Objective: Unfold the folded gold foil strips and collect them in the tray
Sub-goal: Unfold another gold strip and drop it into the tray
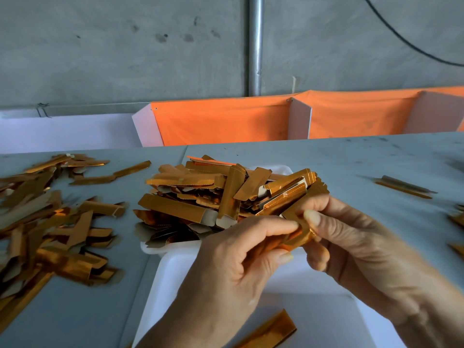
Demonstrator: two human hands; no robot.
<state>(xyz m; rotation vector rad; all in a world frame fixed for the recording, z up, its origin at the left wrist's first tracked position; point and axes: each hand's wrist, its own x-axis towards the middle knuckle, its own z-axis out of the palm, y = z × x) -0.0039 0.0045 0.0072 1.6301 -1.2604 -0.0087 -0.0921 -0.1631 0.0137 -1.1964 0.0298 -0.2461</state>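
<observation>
Bare grey concrete wall [100, 46] behind a grey worktable [326, 156].
A vertical metal pipe [255, 46] climbs it; orange cloth bins [221, 121] with white dividers below.

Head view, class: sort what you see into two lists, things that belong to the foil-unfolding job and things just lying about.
Part of the job:
- left hand and right hand, both pinching the foil strip
- heaped far tray
- near white tray with one strip
- loose pile of strips on the table

Lying about:
- orange cloth bins
- metal pole
- black cable
</observation>
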